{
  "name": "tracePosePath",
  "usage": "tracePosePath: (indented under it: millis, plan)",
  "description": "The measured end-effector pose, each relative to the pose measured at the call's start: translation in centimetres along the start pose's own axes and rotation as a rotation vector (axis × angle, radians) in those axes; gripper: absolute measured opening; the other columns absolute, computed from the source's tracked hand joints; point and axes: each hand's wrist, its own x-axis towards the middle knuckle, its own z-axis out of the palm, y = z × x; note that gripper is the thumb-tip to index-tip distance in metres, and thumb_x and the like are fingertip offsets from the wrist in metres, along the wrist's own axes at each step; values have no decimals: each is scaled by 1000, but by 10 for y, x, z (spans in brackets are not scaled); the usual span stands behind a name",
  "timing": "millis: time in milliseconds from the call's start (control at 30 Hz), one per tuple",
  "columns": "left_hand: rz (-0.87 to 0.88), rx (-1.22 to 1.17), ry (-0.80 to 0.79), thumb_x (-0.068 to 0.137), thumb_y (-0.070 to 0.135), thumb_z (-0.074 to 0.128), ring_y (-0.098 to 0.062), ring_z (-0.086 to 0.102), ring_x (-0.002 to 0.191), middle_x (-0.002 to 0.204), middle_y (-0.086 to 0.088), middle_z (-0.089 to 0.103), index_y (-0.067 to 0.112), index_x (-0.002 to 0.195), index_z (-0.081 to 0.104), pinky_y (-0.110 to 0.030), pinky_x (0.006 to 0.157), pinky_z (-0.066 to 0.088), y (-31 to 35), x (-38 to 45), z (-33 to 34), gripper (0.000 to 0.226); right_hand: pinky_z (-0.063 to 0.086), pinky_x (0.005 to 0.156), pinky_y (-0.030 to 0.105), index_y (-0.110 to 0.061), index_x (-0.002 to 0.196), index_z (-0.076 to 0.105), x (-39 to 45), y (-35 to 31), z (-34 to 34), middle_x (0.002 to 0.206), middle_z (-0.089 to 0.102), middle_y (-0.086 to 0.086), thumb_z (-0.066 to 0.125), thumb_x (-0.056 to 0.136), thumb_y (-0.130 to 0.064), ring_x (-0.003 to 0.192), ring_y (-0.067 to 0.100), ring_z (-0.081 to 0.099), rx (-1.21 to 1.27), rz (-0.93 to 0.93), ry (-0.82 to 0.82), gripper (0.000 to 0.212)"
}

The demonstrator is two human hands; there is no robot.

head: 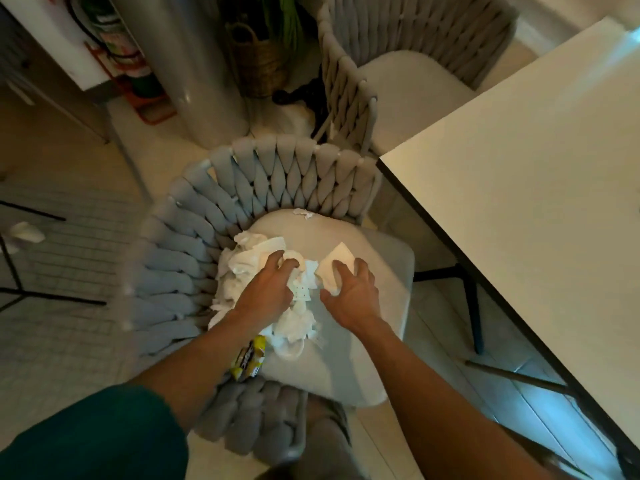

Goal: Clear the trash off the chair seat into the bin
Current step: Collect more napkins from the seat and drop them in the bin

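A heap of crumpled white tissues [247,263] covers the left half of the pale chair seat [349,362]. My left hand [273,287] lies on the heap with its fingers curled into the paper. Just to the right, my right hand [353,289] has its fingers bent over a flatter white napkin [337,259]. A yellow and black wrapper [249,356] lies at the seat's near left edge, partly under my left forearm. One small tissue scrap [303,213] sits at the back of the seat. No bin is in view.
The chair has a grey braided backrest [277,174] curving round its left and far sides. A white table [540,174] stands close on the right. A second woven chair [408,81] is behind. A tissue [26,232] lies on the floor at left, near black stand legs.
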Motion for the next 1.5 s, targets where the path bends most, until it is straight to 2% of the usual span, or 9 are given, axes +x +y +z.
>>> tracePosePath:
  millis: [167, 267, 633, 833, 967, 1100, 1233, 1333, 1500]
  plan:
    - [39, 21, -10, 83, 4, 55, -37, 57, 102, 149, -7, 25, 20, 128, 46, -33, 70, 43, 26, -74, 4, 48, 32, 107, 47, -26, 141, 39, -80, 16, -4, 148, 23, 12, 58, 85, -47, 132, 33, 30, 20, 32, 32, 63]
    - [81, 32, -15, 84, 6, 57, -37, 56, 103, 148, -6, 26, 19, 128, 46, -36, 73, 45, 39, -108, 17, 47, 35, 104, 47, -26, 140, 39, -122, 31, 1, 145, 25, 11, 58, 84, -48, 129, 33, 33, 48, 65, 50, 63]
    - [368, 92, -117, 83, 12, 60, -30, 55, 105, 140, -2, 33, 21, 125, 45, -35, 78, 48, 112, -187, 74, 46, 37, 104, 49, -27, 141, 36, -253, 118, -6, 145, 25, 10, 60, 83, -50, 129, 33, 34, 102, 284, 84, 67]
    - [483, 163, -200, 81, 14, 62, -32, 55, 109, 142, -3, 34, 20, 126, 48, -40, 83, 50, 175, -203, 113, 48, 36, 107, 50, -28, 144, 33, -312, 187, -15, 148, 22, 9, 55, 85, -55, 131, 32, 32, 207, 424, 150, 68]
    - [586, 176, -253, 84, 20, 60, -31, 55, 107, 139, -4, 37, 21, 124, 49, -40, 83, 51, 232, -217, 150, 42, 38, 105, 51, -27, 144, 33, -354, 250, -19, 146, 24, 10, 60, 83, -50, 129, 32, 33, 246, 509, 181, 71]
    - [634, 195, -293, 83, 16, 60, -29, 54, 107, 138, -1, 37, 25, 123, 48, -41, 81, 53, 281, -231, 184, 43, 40, 103, 50, -28, 143, 33, -387, 302, -23, 146, 25, 10, 62, 82, -49, 128, 33, 35, 278, 562, 204, 71]
    - [670, 200, -366, 82, 9, 61, -29, 52, 112, 142, -5, 35, 20, 125, 51, -41, 86, 51, 341, -254, 222, 45, 38, 102, 50, -28, 143, 33, -421, 362, -27, 147, 24, 11, 63, 82, -49, 129, 35, 36, 320, 632, 228, 71]
    - [728, 219, -396, 79, 11, 60, -28, 53, 110, 137, -2, 39, 22, 124, 51, -45, 80, 54, 379, -267, 252, 47, 39, 102, 51, -26, 142, 35, -444, 407, -30, 147, 24, 14, 64, 82, -46, 129, 38, 36, 339, 681, 225, 69]
    - [800, 290, -445, 80, 15, 59, -29, 57, 101, 139, -1, 38, 23, 125, 49, -42, 73, 56, 438, -283, 293, 47, 38, 103, 49, -26, 139, 38, -474, 480, -28, 150, 23, 16, 63, 83, -49, 131, 39, 36, 391, 775, 229, 65]
